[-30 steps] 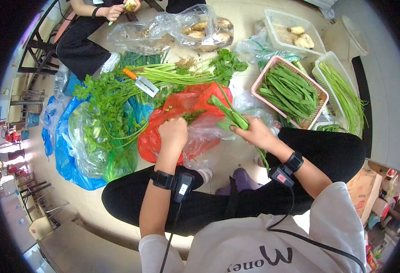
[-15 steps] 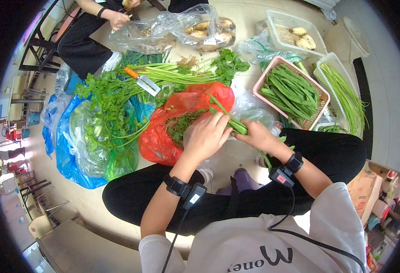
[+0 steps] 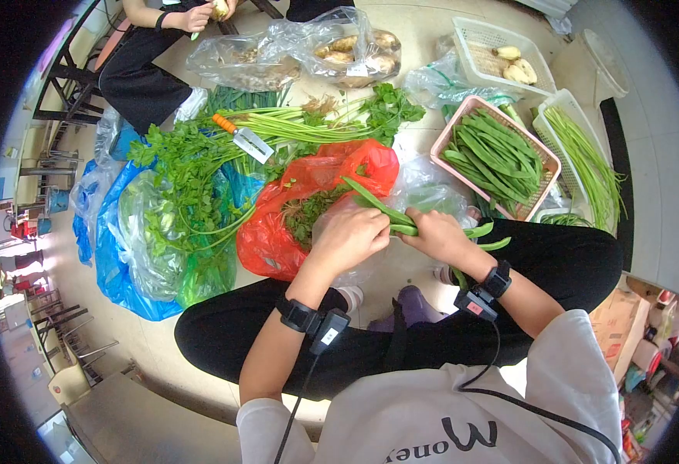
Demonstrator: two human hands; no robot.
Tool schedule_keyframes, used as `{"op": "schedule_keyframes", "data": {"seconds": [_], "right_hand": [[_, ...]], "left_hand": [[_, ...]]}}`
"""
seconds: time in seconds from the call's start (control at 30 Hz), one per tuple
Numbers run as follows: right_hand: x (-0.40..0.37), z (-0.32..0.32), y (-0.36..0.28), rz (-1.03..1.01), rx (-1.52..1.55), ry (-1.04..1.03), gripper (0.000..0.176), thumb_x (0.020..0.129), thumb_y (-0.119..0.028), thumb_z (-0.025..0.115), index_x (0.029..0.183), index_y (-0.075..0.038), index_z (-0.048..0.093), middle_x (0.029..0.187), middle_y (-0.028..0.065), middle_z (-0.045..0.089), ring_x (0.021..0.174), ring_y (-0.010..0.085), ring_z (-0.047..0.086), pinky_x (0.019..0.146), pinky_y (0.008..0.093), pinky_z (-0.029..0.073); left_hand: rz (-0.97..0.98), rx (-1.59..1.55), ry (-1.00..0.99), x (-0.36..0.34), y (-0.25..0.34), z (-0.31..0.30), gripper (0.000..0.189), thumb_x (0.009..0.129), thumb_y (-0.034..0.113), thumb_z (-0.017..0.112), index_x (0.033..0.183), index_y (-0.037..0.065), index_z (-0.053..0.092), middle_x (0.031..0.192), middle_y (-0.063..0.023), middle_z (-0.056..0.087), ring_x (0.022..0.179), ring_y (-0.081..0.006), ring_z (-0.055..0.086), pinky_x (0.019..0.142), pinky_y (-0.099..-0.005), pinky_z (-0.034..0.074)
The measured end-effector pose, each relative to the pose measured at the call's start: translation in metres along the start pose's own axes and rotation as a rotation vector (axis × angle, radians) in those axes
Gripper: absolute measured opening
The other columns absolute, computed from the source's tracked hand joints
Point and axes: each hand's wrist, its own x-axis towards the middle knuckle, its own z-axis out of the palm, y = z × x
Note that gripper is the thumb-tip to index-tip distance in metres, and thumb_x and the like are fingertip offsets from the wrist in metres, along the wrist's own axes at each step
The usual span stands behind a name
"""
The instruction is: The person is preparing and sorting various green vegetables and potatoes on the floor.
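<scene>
My left hand point(image 3: 352, 237) is closed round flat green beans point(image 3: 372, 198), whose tips stick out past the fingers toward the upper left. Close beside it, my right hand point(image 3: 438, 234) grips the same beans, and their other ends show beyond the hand on the right. Both hands are above the gap between my knees, just right of a red plastic bag point(image 3: 262, 246) with leafy green scraps in it. More flat green beans point(image 3: 494, 158) fill a pink basket point(image 3: 474, 189) to the right of my hands.
Leafy celery point(image 3: 192, 166) lies across blue and green bags at left, with an orange-handled peeling knife point(image 3: 253, 145) on top. Clear bags of root vegetables point(image 3: 355, 56) are behind. White baskets point(image 3: 540, 83) stand at right. Another person's hand point(image 3: 197, 17) works at the top.
My hands have drawn level, the right one turning over the beans. The bean ends now stick out to its right. The other person's hands have moved up and closer together.
</scene>
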Motion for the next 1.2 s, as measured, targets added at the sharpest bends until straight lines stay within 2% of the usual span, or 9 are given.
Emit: {"op": "schedule_keyframes", "data": {"seconds": [0.4,0.5,0.63,0.73,0.77,0.83,0.97,1.07,1.2], "right_hand": [[-0.002,0.007,-0.004,-0.05,0.305,0.095,0.035,0.08,-0.031,0.058,0.092,0.0,0.054,0.066,0.0206,0.058,0.064,0.0364,0.059,0.06,0.0439,0.046],[-0.008,0.006,-0.001,-0.031,0.442,0.062,0.035,0.082,-0.033,0.058,0.091,0.0,0.054,0.058,0.0143,0.055,0.054,0.0281,0.058,0.054,0.0384,0.045],[-0.004,0.007,0.011,-0.032,0.487,0.067,0.034,0.082,-0.033,0.059,0.091,0.0,0.054,0.054,0.0072,0.052,0.048,0.0164,0.054,0.049,0.0323,0.043],[0.0,-0.006,0.013,0.052,0.467,-0.031,0.04,0.08,-0.035,0.058,0.099,0.0,0.056,0.071,0.0219,0.059,0.068,0.0372,0.059,0.065,0.0429,0.045],[0.0,-0.007,0.014,0.042,0.467,-0.024,0.037,0.08,-0.034,0.058,0.097,0.0,0.056,0.066,0.017,0.057,0.061,0.0302,0.057,0.059,0.0393,0.045],[0.001,-0.008,0.017,0.021,0.468,-0.008,0.032,0.082,-0.031,0.059,0.092,-0.001,0.055,0.055,0.0072,0.053,0.047,0.0162,0.054,0.048,0.0321,0.043],[0.002,-0.012,0.018,-0.046,0.496,-0.058,0.032,0.081,-0.031,0.06,0.092,-0.001,0.055,0.056,0.0083,0.054,0.048,0.0169,0.055,0.049,0.0315,0.044],[0.003,-0.011,0.018,-0.142,0.453,-0.047,0.032,0.081,-0.031,0.061,0.091,-0.001,0.056,0.057,0.0089,0.055,0.049,0.0172,0.055,0.05,0.0314,0.044],[0.003,-0.011,0.016,-0.159,0.452,-0.04,0.033,0.081,-0.032,0.061,0.09,-0.001,0.056,0.058,0.0094,0.056,0.05,0.0174,0.055,0.051,0.0314,0.044]], "left_hand": [[-0.235,0.237,0.377,0.006,0.014,0.01,0.02,0.071,0.019,0.056,0.058,0.004,0.057,0.058,-0.0112,0.056,0.053,-0.0281,0.056,0.056,-0.0404,0.046],[-0.654,0.188,0.323,0.001,-0.02,-0.008,0.029,0.077,0.026,0.052,0.062,0.002,0.06,0.064,-0.0183,0.06,0.059,-0.0345,0.06,0.058,-0.0444,0.048],[-0.778,0.378,-0.022,-0.018,-0.053,-0.03,0.024,0.079,0.023,0.053,0.071,0.003,0.063,0.078,-0.0193,0.063,0.072,-0.0339,0.063,0.063,-0.0442,0.05],[-0.797,0.426,-0.129,-0.03,-0.062,-0.033,0.022,0.079,0.022,0.054,0.078,0.002,0.064,0.078,-0.0196,0.063,0.073,-0.0348,0.062,0.063,-0.0446,0.05],[-0.803,0.429,-0.155,-0.03,-0.062,-0.035,0.021,0.079,0.022,0.055,0.08,0.002,0.063,0.078,-0.0197,0.063,0.074,-0.035,0.062,0.063,-0.0447,0.05],[-0.758,0.375,-0.047,-0.026,-0.06,-0.037,0.021,0.081,0.021,0.054,0.085,0.003,0.062,0.082,-0.0177,0.062,0.077,-0.0341,0.061,0.065,-0.0438,0.05],[-0.405,0.081,0.324,-0.01,-0.048,-0.034,0.02,0.082,0.02,0.055,0.089,0.002,0.059,0.091,-0.0133,0.06,0.083,-0.0328,0.059,0.071,-0.0399,0.047],[-0.226,-0.138,0.182,-0.001,-0.025,-0.04,0.018,0.082,0.019,0.055,0.091,0.004,0.058,0.092,-0.0105,0.059,0.084,-0.0304,0.058,0.071,-0.0384,0.046],[-0.18,-0.006,-0.006,0.0,-0.013,-0.037,0.019,0.082,0.022,0.056,0.088,0.004,0.055,0.088,-0.0108,0.059,0.08,-0.0289,0.059,0.068,-0.0389,0.046]]}}
